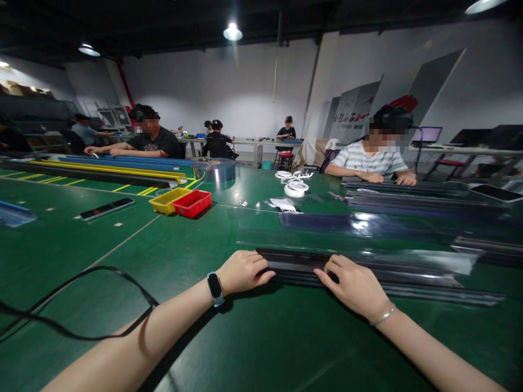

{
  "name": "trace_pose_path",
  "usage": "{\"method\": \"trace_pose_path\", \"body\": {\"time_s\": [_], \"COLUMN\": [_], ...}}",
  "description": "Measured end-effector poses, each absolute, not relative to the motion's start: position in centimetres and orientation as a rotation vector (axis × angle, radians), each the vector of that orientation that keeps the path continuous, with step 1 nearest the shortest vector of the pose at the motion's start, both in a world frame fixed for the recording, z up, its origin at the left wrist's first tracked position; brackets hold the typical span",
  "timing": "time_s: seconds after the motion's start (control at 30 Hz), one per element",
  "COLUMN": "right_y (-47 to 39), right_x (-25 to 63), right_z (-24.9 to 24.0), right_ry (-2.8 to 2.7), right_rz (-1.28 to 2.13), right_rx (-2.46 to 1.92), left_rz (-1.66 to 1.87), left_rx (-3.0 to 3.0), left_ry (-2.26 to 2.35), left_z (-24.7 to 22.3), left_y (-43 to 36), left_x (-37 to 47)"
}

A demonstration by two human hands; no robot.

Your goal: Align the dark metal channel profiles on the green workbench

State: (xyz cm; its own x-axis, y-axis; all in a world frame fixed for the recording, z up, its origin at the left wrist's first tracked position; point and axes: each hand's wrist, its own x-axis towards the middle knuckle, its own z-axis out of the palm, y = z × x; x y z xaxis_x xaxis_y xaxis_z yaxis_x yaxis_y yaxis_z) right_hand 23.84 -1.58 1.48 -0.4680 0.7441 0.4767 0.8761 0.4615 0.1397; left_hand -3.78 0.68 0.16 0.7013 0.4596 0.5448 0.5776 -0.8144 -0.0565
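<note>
- Dark grooved strip [294,267]: flat on the green table [204,239], directly before the person; long axis crosswise, right end well beyond the right hand and slightly nearer the viewer.
- Clear film [441,261] shows along its far side.
- Forearms reach forward, converging; left wrist wears a fitness band [214,285], right a bracelet [383,316].
- Left hand [243,270]: palm down, fingers and thumb closed around the strip's left end.
- Right hand [355,286]: half curled, thumb apart, touching farther along; cannot tell whether it grips.
</note>
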Motion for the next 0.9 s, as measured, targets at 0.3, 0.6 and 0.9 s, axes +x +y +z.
{"method": "trace_pose_path", "body": {"time_s": [0.3, 0.6, 0.9], "right_y": [-1.1, 0.8, -0.2], "right_x": [24.4, 26.7, 26.6], "right_z": [2.9, 3.1, 6.1], "right_ry": [-2.214, -2.254, -2.044], "right_rz": [-0.501, -0.417, -0.409], "right_rx": [-1.368, -1.346, -1.333], "left_rz": [-0.721, -0.855, -1.018], "left_rx": [-2.693, -2.676, -2.477], "left_ry": [-0.848, -0.831, -0.842], "left_z": [0.0, 0.8, 1.7], "left_y": [0.8, 0.6, 0.1], "left_x": [-3.8, -3.7, -3.8]}}
